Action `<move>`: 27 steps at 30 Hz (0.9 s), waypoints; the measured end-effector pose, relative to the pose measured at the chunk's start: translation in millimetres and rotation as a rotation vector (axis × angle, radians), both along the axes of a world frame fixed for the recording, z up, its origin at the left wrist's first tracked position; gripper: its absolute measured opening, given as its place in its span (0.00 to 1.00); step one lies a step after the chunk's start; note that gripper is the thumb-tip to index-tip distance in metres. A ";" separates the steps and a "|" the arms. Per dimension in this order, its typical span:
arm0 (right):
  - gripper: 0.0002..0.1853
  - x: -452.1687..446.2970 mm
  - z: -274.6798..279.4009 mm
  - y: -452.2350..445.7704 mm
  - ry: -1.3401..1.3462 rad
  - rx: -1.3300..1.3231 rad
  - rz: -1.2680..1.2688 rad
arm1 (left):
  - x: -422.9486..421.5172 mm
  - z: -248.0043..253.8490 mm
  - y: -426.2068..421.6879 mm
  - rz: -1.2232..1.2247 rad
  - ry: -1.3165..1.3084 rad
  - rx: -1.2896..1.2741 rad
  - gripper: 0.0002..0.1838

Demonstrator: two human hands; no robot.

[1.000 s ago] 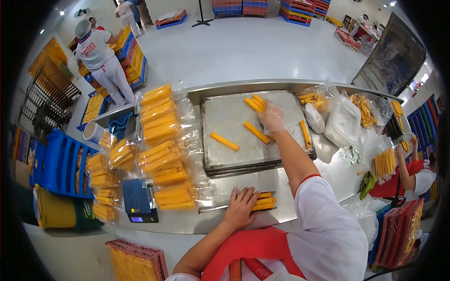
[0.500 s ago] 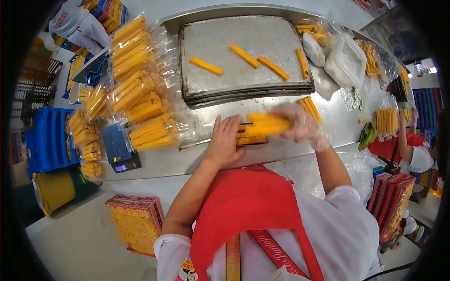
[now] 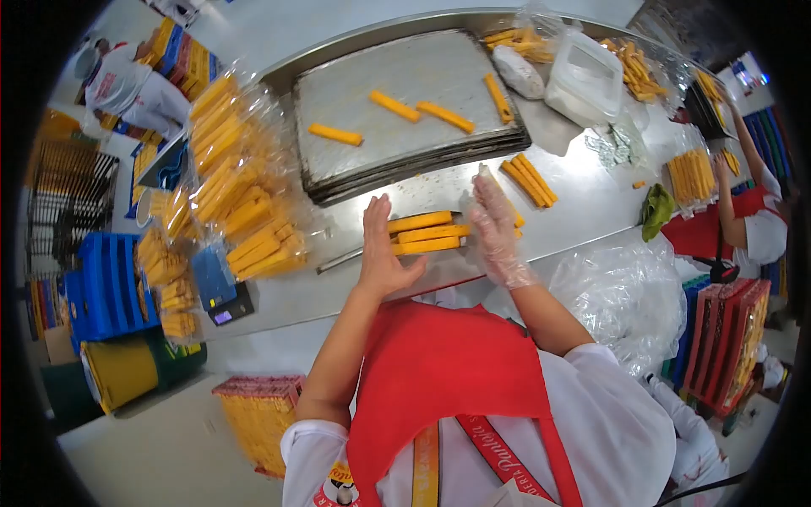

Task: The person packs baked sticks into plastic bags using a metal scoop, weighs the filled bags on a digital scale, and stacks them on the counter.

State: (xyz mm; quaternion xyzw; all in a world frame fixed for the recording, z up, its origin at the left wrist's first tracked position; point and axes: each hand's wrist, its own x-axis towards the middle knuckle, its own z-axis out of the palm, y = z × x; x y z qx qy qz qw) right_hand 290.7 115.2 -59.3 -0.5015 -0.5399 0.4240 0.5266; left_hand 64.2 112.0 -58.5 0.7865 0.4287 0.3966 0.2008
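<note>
A small stack of yellow breadsticks (image 3: 428,232) lies on a dark metal holder near the table's front edge. Bare, with its fingers extended and thumb apart, my left hand (image 3: 384,253) stands against the stack's left end. My right hand (image 3: 497,228), in a clear plastic glove, is just off the right end, fingers stretched out and nothing gripped. Partly hidden behind it are loose breadsticks (image 3: 517,223). More breadsticks (image 3: 530,180) lie side by side farther right. On the stacked baking trays (image 3: 372,76) at the back, several single breadsticks (image 3: 394,106) are scattered.
Bagged breadsticks (image 3: 228,186) pile up at left beside a blue scale (image 3: 215,275). At back right stand a white plastic tub (image 3: 583,80) and further bags. A green cloth (image 3: 656,211) and clear plastic bags (image 3: 625,287) lie rightward. A co-worker (image 3: 726,220) is at far right.
My right hand has let go of the breadsticks it held over the stack and drawn back from them. They now rest on the pile. The view has shifted slightly.
</note>
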 end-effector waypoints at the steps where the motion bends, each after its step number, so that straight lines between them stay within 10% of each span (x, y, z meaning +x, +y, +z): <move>1: 0.37 -4.2 -11.2 -1.2 0.058 0.000 -0.104 | 4.3 -1.3 -2.1 0.024 -0.044 -0.020 0.62; 4: 0.39 -20.2 -4.5 -5.1 -0.510 0.233 0.147 | 15.4 -1.2 -1.4 -0.010 -0.008 0.018 0.60; 7: 0.34 -16.6 13.8 11.5 -0.364 0.182 0.159 | 18.0 -9.1 3.3 0.022 0.010 0.042 0.56; 11: 0.24 57.6 23.2 46.3 -0.374 0.107 -0.202 | 12.4 -10.0 8.5 0.023 0.174 0.113 0.53; 16: 0.14 230.0 -35.0 110.6 -1.067 0.026 -0.705 | 1.7 -3.4 -0.7 -0.005 0.201 0.097 0.51; 22: 0.15 244.3 -19.7 135.6 -1.351 -0.437 -0.442 | -16.7 9.3 -8.5 -0.116 0.230 0.132 0.49; 27: 0.12 209.2 -32.1 126.8 -1.377 -0.300 -0.481 | -20.5 14.6 -2.1 -0.208 0.140 0.096 0.51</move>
